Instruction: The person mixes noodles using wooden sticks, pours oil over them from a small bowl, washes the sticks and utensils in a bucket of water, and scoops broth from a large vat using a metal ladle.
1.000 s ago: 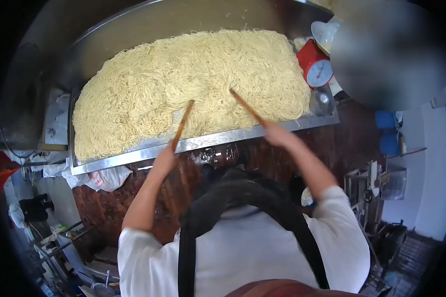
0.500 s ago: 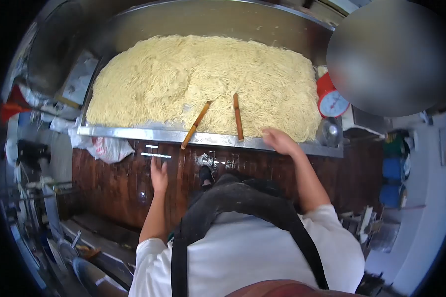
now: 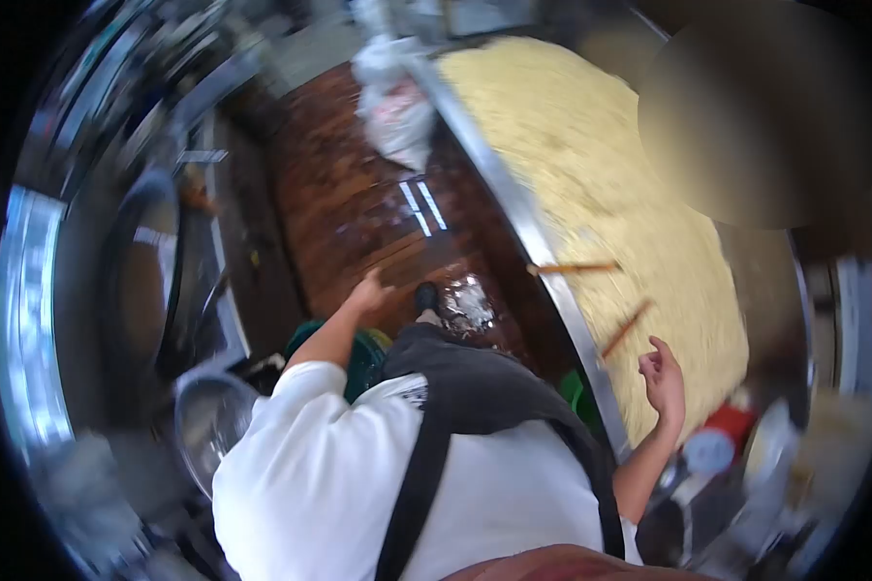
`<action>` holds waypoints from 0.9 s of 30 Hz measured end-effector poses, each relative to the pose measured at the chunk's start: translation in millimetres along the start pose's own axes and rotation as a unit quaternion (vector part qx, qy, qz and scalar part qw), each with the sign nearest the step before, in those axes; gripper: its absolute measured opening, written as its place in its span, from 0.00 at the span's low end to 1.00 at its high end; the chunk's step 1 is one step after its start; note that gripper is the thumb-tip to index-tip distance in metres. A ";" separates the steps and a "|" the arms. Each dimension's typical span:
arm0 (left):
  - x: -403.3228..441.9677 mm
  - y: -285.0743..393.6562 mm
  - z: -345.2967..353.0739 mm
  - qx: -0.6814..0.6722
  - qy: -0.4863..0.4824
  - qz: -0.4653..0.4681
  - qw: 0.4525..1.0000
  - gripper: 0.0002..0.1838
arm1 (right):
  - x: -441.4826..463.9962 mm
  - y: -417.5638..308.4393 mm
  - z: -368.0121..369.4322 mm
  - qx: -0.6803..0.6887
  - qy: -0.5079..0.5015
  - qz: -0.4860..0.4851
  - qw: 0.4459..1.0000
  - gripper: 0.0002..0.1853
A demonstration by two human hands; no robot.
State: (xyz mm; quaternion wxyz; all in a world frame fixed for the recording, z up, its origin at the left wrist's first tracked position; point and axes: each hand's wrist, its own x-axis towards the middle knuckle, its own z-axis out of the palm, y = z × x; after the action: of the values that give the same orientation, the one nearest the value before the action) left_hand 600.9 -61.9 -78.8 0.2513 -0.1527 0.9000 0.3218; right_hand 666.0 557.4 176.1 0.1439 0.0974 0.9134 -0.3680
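Floorboards (image 3: pixel 329 194) leave room beside the metal-rimmed desk (image 3: pixel 525 225), where I see noodles (image 3: pixel 606 208) bearing two wooden sticks (image 3: pixel 576 267) near my loosely spread right grip (image 3: pixel 661 378), left grip (image 3: pixel 368 290) spread but blurred, a hazy disc (image 3: pixel 761 116) masking the far side.

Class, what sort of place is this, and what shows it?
Probably a noodle workshop or commercial kitchen: a huge pale yellow noodle heap lies in a long silver metal tray, near a red, white-faced scale.

You wear a white shirt (image 3: pixel 300 465) and a dark grey apron (image 3: pixel 499 392) with black straps (image 3: pixel 414 504) — the noodles (image 3: pixel 591 136) are pale yellow, the two sticks (image 3: pixel 576 267) orange-brown, the tray rim (image 3: pixel 525 223) silvery, the floor (image 3: pixel 329 174) dark reddish brown, the bag (image 3: pixel 400 131) white with pinkish-red marks (image 3: pixel 403 100), the scale (image 3: pixel 733 426) red — its dial (image 3: pixel 709 452) pale blue.
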 end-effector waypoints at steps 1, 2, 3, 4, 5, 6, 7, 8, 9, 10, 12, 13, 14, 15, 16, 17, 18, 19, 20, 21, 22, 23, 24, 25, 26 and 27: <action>-3.5 17.8 -7.2 -0.034 -0.003 0.008 0.999 0.42 | 24.4 -32.8 9.5 0.008 -0.005 -0.024 1.000 0.23; -6.5 36.1 -14.5 -0.068 -0.006 0.016 0.998 0.41 | 47.9 -61.5 22.4 0.028 -0.023 -0.076 0.996 0.24; 6.8 27.3 -17.4 -0.084 -0.012 0.046 0.995 0.41 | 71.6 -94.2 38.7 0.031 -0.067 -0.108 0.991 0.24; 10.5 21.3 -25.4 -0.088 -0.016 0.049 0.995 0.40 | 91.6 -127.4 56.2 0.032 -0.107 -0.134 0.985 0.24; 12.4 16.8 -36.3 -0.092 -0.022 0.054 0.994 0.40 | 111.8 -160.8 73.8 0.033 -0.145 -0.157 0.976 0.24; 14.1 3.5 -45.9 -0.099 -0.025 0.042 0.994 0.40 | 130.1 -194.5 90.5 0.043 -0.208 -0.165 0.963 0.24; 15.6 -9.6 -55.7 -0.106 -0.027 0.030 0.994 0.39 | 145.4 -229.3 104.5 0.001 -0.236 -0.165 0.958 0.24; 14.4 -28.3 -66.7 -0.117 -0.027 0.001 0.993 0.39 | 160.3 -264.6 118.6 -0.040 -0.262 -0.164 0.950 0.23; 13.5 -49.5 -78.1 -0.129 -0.027 -0.028 0.991 0.40 | 177.2 -297.1 134.3 -0.082 -0.285 -0.162 0.941 0.23; 13.1 -74.6 -85.1 -0.129 -0.006 -0.051 0.990 0.40 | 196.0 -320.9 149.9 -0.093 -0.287 -0.168 0.938 0.23; 16.8 -135.6 -88.3 -0.124 0.035 -0.098 0.987 0.41 | 234.5 -363.1 172.8 -0.126 -0.285 -0.206 0.928 0.23; 24.7 -174.6 -84.1 -0.109 0.059 -0.110 0.986 0.39 | 251.1 -385.4 184.2 -0.138 -0.281 -0.227 0.922 0.24; 36.2 -216.5 -73.8 -0.095 0.082 -0.123 0.984 0.38 | 263.2 -413.0 194.2 -0.142 -0.284 -0.225 0.921 0.23; 34.5 -229.4 -80.6 -0.082 0.101 -0.138 0.982 0.36 | 278.3 -436.2 207.5 -0.148 -0.275 -0.254 0.915 0.23; 34.8 -241.7 -86.7 -0.197 0.122 -0.185 0.955 0.34 | 295.2 -455.8 220.5 -0.154 -0.269 -0.283 0.908 0.23; 22.3 -235.7 -117.3 -0.310 0.141 -0.230 0.912 0.32 | 309.5 -472.0 232.9 -0.159 -0.264 -0.311 0.899 0.23; 10.0 -226.2 -144.1 -0.419 0.163 -0.270 0.851 0.30 | 321.3 -486.6 245.3 -0.171 -0.262 -0.329 0.891 0.22; 5.3 -222.0 -154.8 -0.530 0.278 -0.308 0.739 0.29 | 337.6 -496.6 259.5 -0.171 -0.278 -0.331 0.885 0.23; 1.1 -218.0 -163.8 -0.619 0.386 -0.335 0.596 0.28 | 355.4 -502.7 273.3 -0.173 -0.296 -0.336 0.877 0.23; -5.7 -217.4 -179.1 -0.672 0.417 -0.320 0.521 0.30 | 369.4 -514.9 287.4 -0.176 -0.315 -0.341 0.868 0.24; -12.3 -220.6 -195.3 -0.718 0.447 -0.303 0.440 0.33 | 376.5 -532.4 303.4 -0.177 -0.351 -0.320 0.862 0.23; -16.9 -224.2 -209.3 -0.723 0.474 -0.299 0.405 0.36 | 390.8 -541.5 324.0 -0.156 -0.388 -0.285 0.862 0.23; -16.9 -232.9 -222.1 -0.725 0.501 -0.295 0.369 0.39 | 411.2 -547.1 346.1 -0.198 -0.410 -0.312 0.834 0.23; -8.4 -251.7 -226.5 -0.730 0.502 -0.297 0.355 0.40 | 433.2 -555.8 367.1 -0.240 -0.431 -0.341 0.801 0.23; -0.6 -271.2 -229.8 -0.735 0.504 -0.300 0.339 0.42 | 441.7 -573.9 387.5 -0.256 -0.484 -0.305 0.779 0.22; 5.0 -280.1 -239.4 -0.736 0.506 -0.303 0.332 0.42 | 454.9 -587.4 410.5 -0.247 -0.520 -0.256 0.777 0.23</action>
State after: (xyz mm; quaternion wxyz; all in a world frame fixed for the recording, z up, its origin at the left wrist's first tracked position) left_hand 634.4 -428.5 -62.7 -0.3872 -0.6712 0.1426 0.6158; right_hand 150.4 -114.5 120.1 0.5165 -0.3847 0.7506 -0.1475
